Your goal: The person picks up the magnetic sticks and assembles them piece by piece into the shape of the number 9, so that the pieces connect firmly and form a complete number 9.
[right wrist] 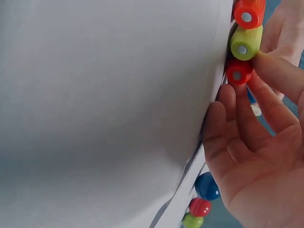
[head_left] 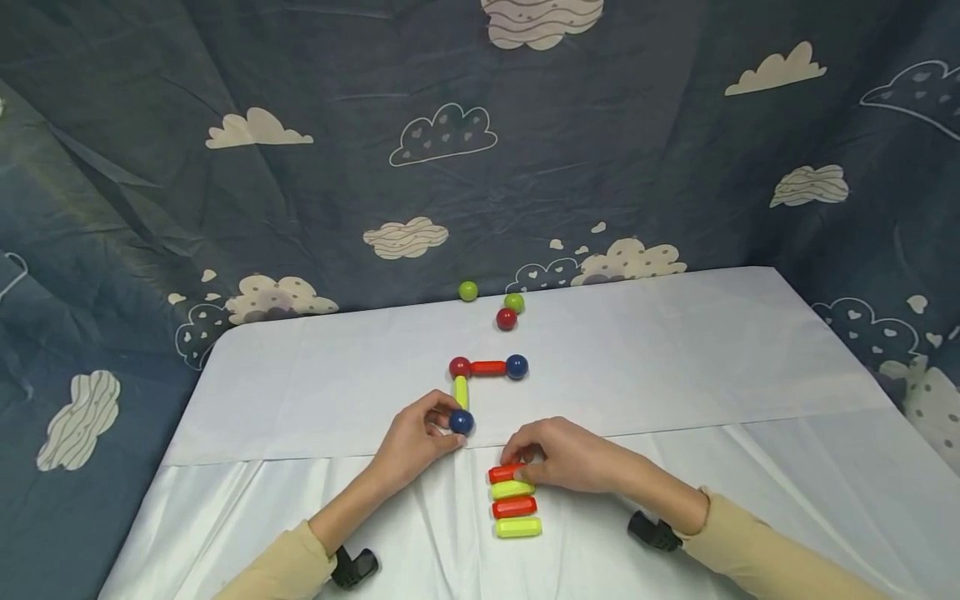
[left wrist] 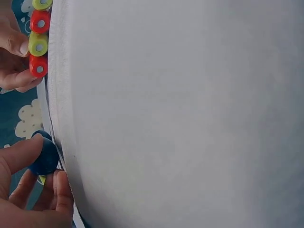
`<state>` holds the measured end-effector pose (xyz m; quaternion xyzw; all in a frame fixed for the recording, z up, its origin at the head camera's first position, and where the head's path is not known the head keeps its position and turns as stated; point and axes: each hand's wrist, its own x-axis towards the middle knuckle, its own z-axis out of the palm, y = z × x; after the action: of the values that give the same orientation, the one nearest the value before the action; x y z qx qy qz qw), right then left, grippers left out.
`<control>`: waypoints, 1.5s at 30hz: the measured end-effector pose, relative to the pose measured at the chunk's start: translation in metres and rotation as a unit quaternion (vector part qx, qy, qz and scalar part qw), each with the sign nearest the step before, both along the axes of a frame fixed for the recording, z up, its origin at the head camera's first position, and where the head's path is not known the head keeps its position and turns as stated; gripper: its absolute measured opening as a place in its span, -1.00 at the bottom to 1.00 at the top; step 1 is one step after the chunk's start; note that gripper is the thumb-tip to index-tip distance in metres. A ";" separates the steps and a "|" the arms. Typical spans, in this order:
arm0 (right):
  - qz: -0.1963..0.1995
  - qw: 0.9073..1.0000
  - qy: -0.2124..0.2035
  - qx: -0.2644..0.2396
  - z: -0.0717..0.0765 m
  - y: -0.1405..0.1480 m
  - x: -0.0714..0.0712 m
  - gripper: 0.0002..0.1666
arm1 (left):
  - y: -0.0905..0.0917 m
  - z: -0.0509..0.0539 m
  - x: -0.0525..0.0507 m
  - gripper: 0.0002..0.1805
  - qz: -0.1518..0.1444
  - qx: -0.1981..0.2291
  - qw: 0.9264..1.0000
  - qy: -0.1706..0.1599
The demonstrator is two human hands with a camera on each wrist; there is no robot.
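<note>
My left hand (head_left: 415,433) holds a blue ball (head_left: 461,422) between thumb and fingers. A yellow-green stick (head_left: 461,392) joins that ball to a red ball (head_left: 460,367). From there a red stick (head_left: 488,367) runs right to a second blue ball (head_left: 517,367). With thumb and fingers, my right hand (head_left: 566,452) pinches another red stick (head_left: 504,473), the farthest in a row of loose sticks. Beside it lie a yellow-green stick (head_left: 512,490), a red one (head_left: 514,507) and a nearer yellow-green one (head_left: 518,527). Their ends show round metallic discs in both wrist views.
Toward the table's back edge sit a loose red ball (head_left: 506,318) and two green balls, one (head_left: 514,302) behind the red and one (head_left: 468,291) farther left. A white cloth (head_left: 675,358) covers the table. Behind hangs a dark cloud-patterned curtain (head_left: 637,150).
</note>
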<state>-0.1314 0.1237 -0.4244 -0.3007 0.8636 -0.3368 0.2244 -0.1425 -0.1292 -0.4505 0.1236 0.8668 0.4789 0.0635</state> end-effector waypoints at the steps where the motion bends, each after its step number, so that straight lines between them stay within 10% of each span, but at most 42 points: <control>1: -0.001 1.000 0.004 0.002 0.000 0.000 0.000 -0.78 | 0.000 0.000 0.000 -0.61 0.000 0.000 1.000 -0.002; 14: -0.074 0.995 0.039 -0.054 -0.004 -0.002 -0.019 -0.71 | 0.001 -0.001 -0.002 -0.61 0.001 -0.006 1.000 0.000; 45: -0.056 0.997 0.033 -0.043 -0.008 -0.017 -0.038 -0.71 | 0.001 0.001 -0.002 -0.63 -0.001 -0.004 1.000 -0.002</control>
<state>-0.1691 0.1062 -0.4327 -0.2725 0.8706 -0.3754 0.1637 -0.1446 -0.1285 -0.4498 0.1230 0.8687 0.4752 0.0663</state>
